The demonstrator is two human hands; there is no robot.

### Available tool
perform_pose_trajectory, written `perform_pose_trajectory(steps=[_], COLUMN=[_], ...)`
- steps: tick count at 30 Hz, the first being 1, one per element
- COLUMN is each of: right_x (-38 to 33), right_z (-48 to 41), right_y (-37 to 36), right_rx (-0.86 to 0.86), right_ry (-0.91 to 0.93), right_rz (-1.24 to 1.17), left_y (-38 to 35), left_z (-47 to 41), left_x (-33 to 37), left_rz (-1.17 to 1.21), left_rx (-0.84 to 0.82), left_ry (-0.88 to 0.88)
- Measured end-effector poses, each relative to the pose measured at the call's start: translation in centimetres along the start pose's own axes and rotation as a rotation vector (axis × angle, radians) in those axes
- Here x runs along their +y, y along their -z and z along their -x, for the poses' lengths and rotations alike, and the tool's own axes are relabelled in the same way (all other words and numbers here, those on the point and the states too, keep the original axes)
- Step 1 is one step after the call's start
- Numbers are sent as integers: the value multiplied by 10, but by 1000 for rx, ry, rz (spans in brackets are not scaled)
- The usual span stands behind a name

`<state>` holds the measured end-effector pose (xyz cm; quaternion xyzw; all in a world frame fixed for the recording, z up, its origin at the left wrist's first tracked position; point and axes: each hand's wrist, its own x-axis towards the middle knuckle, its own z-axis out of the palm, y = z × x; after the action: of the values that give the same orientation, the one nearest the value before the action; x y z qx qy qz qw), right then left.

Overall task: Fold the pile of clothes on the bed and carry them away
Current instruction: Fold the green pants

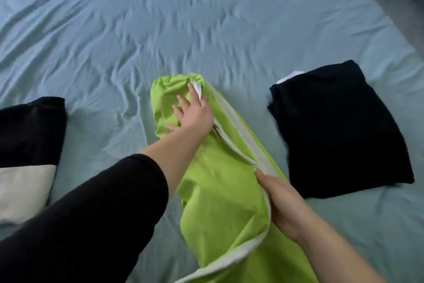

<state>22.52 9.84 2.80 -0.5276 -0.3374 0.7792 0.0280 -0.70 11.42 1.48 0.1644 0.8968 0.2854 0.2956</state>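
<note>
Over at 9 o'clock there's a black and cream garment [27,156] sitting on the bed [137,30], looks roughly folded but it runs off the edge so hard to say. Moving in, your left hand [192,115] is flat and spread on the far end of the lime green garment [218,191], grip open, just pressing the bunched end down around 12 o'clock from the middle. The green piece itself stretches from center down toward 6 o'clock, half doubled over with its pale lining showing along the edge. Your right hand [282,204] has its grip closed on that lined edge at about 5 o'clock. At 3 o'clock the black folded stack [339,131] sits done, apart from the green one. So I'd say you're mostly there: finish this one, then carry it all off.
</note>
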Motion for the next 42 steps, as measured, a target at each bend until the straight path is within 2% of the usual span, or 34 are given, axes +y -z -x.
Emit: perform_pose_trajectory(steps=[3,6,10,12,15,18,22,24,26,29,31,34,36,38,42], right_x=[0,24,73,89,92,76,68,69,69,62,52,21,-1,-23,-49], right_z=[-27,-37,-20,-6,11,9,-13,-24,-28,-18,-12,-18,-41,-69,-115], right_y=[42,67,74,67,63,86,108,109,112,112,106,78,58,39,22], right_rx=[186,241,121,59,153,392,526,557,569,591,642,603,467,355,380], right_ry=[94,33,-131,-152,-100,72,208,210,209,279,417,685,760,666,389], right_rz=[185,225,14,-158,-319,-86,290,451,563,765,930,1067,1133,1073,846], left_y=[-38,-60,-61,-61,-65,-72,-76,-73,-65,-41,-22,-2,0,-1,-18], left_z=[-6,-9,-15,-16,-11,-8,-8,-4,6,25,34,35,36,37,38], left_x=[-1,-25,-42,-42,-37,-35,-32,-30,-34,-60,-82,-107,-115,-117,-106], left_rz=[-96,-348,-489,-535,-541,-583,-714,-732,-733,-621,-424,-40,86,262,496], left_rx=[-103,-270,-301,-286,-224,-258,-393,-380,-270,25,139,102,50,32,-69], left_ry=[-25,-106,-170,-186,-228,-293,-301,-314,-389,-485,-319,54,145,199,277])
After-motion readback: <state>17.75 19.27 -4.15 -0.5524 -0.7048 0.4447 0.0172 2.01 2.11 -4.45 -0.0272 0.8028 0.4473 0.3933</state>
